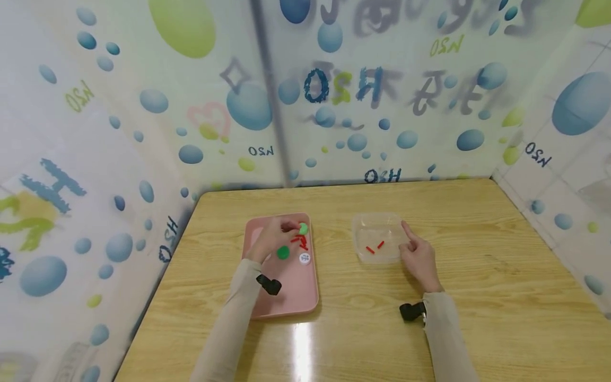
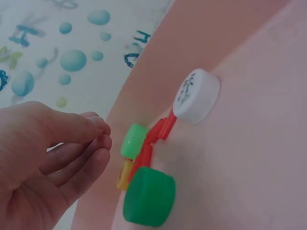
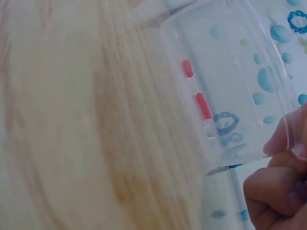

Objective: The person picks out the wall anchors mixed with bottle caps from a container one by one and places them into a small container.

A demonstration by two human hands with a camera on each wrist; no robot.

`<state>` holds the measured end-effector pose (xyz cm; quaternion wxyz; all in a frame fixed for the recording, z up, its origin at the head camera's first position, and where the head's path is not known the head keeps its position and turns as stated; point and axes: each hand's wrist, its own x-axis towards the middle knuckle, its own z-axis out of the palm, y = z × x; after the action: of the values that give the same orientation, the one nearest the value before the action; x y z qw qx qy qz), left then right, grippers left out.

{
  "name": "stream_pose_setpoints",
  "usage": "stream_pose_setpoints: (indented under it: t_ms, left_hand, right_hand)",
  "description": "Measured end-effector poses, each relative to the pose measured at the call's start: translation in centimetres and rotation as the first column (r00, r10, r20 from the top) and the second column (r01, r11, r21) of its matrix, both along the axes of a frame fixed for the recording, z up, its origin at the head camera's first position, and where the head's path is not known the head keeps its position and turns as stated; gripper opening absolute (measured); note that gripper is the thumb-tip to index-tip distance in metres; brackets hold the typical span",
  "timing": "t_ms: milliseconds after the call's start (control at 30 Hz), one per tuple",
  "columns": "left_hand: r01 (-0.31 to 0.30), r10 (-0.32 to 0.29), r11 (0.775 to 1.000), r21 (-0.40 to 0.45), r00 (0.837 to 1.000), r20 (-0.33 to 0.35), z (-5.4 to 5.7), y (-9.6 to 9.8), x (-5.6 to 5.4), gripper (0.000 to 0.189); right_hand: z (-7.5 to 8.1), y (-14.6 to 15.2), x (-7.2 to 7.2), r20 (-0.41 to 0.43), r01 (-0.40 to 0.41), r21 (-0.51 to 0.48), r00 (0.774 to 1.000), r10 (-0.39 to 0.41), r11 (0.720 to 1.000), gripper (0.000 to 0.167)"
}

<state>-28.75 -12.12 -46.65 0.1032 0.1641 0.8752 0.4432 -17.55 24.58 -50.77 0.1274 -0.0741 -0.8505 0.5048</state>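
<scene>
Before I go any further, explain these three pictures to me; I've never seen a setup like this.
There is no machine here, just a person working with two bare hands. The wide picture comes from a camera on the head; the two close ones come from small black wrist cameras.

On the wooden table stand a pink tray and, to its right, a clear container. The tray holds a dark green cap, a light green cap, a white cap, red pieces and something yellow. Two red sticks lie in the container.

The left hand is over the tray, fingertips together, with nothing visible between them. The right hand holds the container's edge.
</scene>
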Motion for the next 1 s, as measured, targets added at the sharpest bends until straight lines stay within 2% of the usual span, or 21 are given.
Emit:
stream_pose_setpoints:
  t_ms: [300, 600, 767, 1000]
  left_hand:
    - [-0.008, 0.004, 0.997, -0.071, 0.998, -0.057, -0.5, -0.5, 0.2, 0.015]
    - [-0.04, 0.03, 0.985, -0.167, 0.998, -0.063, -1.6, -0.5, 0.2, 0.015]
    - [-0.052, 0.04, 0.98, -0.19, 0.997, -0.071, -1.9, -0.5, 0.1, 0.015]
    - [-0.061, 0.039, 0.975, -0.215, 0.994, -0.104, -1.9, -0.3, 0.1, 0.014]
  right_hand:
    - [0.2, -0.1, 0.0, -0.001, 0.013, 0.007, 1.0, -0.013, 1.0, 0.063]
    - [0.2, -0.1, -0.1, -0.004, 0.019, 0.017, 1.0, -0.019, 1.0, 0.063]
    - [0.3, -0.1, -0.1, -0.022, 0.022, 0.023, 1.0, -0.022, 0.999, 0.062]
    - [0.2, -0.1, 0.0, -0.028, 0.018, 0.018, 0.999, -0.018, 1.0, 0.062]
